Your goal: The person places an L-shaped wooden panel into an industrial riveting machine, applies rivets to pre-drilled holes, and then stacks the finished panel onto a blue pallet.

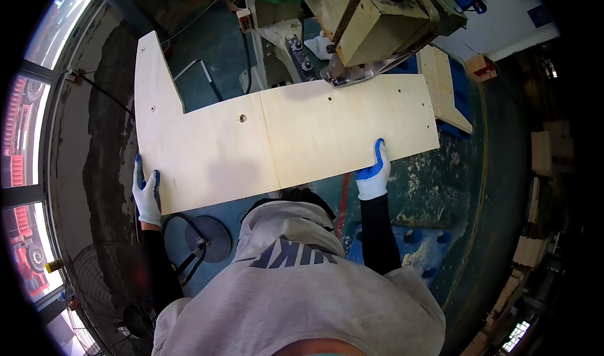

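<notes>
A large L-shaped pale plywood panel lies across in front of me, with several small holes and a seam line down its middle. My left hand, in a white and blue work glove, is closed on the panel's left edge by the near corner. On the near edge toward the right, my right hand grips the panel, its thumb on the top face and the other fingers hidden below. At the panel's far edge, a machine head sits with its metal foot close over the wood; whether they touch I cannot tell.
Cut wooden pieces lie on a blue pallet at the far right. Near me stand a floor fan on the left, a round base and another blue pallet. Stacked timber lines the right side.
</notes>
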`<state>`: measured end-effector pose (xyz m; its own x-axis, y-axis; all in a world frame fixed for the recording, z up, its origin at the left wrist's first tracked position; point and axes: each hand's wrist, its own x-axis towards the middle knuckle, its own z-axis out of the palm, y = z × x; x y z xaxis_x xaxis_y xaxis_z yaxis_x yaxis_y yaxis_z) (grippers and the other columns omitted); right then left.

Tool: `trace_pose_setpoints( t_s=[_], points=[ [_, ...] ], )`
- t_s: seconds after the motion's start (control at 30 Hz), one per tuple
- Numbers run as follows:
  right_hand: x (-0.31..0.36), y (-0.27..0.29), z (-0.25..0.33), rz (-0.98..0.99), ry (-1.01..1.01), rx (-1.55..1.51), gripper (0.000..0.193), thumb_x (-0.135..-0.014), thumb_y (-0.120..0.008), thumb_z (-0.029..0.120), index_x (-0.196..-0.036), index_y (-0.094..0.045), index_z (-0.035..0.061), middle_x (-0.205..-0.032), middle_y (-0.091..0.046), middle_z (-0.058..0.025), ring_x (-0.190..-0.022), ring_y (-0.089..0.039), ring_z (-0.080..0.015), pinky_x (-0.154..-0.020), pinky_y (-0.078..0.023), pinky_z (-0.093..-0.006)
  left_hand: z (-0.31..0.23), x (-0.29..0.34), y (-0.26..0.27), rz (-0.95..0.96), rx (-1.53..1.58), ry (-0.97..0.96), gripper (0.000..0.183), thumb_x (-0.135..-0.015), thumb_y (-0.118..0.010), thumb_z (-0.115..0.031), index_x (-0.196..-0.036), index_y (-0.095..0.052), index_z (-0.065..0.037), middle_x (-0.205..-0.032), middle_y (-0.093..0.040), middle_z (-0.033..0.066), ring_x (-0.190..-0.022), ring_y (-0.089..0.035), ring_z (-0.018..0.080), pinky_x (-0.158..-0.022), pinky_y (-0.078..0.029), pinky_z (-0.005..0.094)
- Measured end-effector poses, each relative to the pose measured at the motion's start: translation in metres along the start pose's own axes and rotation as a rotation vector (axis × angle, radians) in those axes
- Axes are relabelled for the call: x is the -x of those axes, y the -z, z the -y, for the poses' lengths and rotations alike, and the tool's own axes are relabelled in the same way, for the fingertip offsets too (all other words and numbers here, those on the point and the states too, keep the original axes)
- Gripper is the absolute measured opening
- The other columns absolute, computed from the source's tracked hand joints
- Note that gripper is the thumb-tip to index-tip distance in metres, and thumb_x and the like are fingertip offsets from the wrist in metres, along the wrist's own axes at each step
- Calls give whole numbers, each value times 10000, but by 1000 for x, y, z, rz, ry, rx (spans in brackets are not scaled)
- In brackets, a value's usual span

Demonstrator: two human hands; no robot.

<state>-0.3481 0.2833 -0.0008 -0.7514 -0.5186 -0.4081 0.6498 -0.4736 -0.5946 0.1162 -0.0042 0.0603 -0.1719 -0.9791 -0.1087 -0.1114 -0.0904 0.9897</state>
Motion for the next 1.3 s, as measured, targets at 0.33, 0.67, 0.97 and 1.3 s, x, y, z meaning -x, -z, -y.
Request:
trace_pose_setpoints(
  t_s=[0.33,0.67,0.97,1.3],
  points=[
    [-36,-12,-4,64,60,69,398,-1046,-536,311,-1334,-556,37,-1281,-633,-78,-1170,-619,-226,-994,-497,-392,-1,-27,-7,46,-61,-48,616,-992,-551,4,-1548,-289,46,-1605,-328,125,-1400,-408,157,-1123,-384,278],
    [-41,-12,3,68,76,139,460,-1056,-511,331,-1387,-517,12,-1348,-606,-105,-1232,-589,-252,-1053,-468,-409,0,-27,-11,55,-138,-29,659,-986,-598,-21,-1557,-276,36,-1594,-355,135,-1367,-445,164,-1095,-383,259],
    [-34,-19,-1,55,75,111,433,-1046,-544,285,-1364,-526,-9,-1303,-627,-123,-1170,-628,-261,-981,-517,-405,-3,-39,-6,83,-177,-26,657,-988,-597,-24,-1556,-273,40,-1602,-345,124,-1348,-452,144,-1082,-394,246],
    [-40,-13,-8,31,104,76,430,-1056,-520,296,-1363,-529,-5,-1337,-611,-117,-1211,-601,-255,-1040,-482,-401,-10,-45,-10,88,-59,-3,637,-990,-572,1,-1555,-283,36,-1592,-355,120,-1333,-472,149,-1067,-414,247]
  ],
)
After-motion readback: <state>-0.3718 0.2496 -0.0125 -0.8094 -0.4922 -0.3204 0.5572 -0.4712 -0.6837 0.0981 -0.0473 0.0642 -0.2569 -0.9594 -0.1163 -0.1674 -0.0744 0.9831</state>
